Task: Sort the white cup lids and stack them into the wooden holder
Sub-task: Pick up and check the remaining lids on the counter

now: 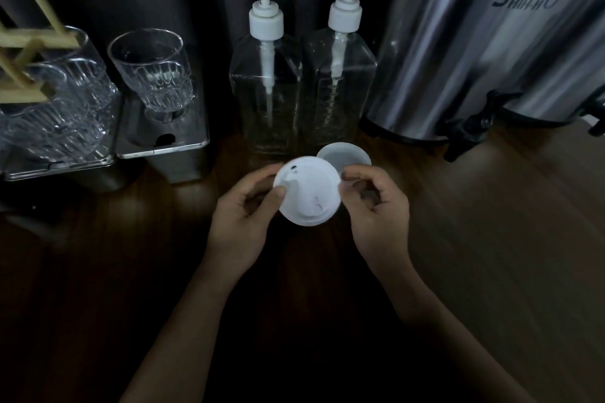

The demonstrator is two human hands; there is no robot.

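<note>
My left hand (244,219) grips a white cup lid (307,191) by its left rim, thumb on top, top side with sip hole facing me. My right hand (376,206) has its fingers curled, the fingertips at the lid's right edge and at a second white lid (343,154) that lies underside up on the dark wooden table just behind. Which of the two lids the right fingertips pinch is unclear. The pale wooden holder (29,42) shows only in part at the far left, above the glasses.
Two clear pump bottles (265,91) stand right behind the lids. Clear ribbed glasses (154,72) sit on metal stands at the left. A large steel dispenser (474,42) with a black tap (465,134) fills the right rear.
</note>
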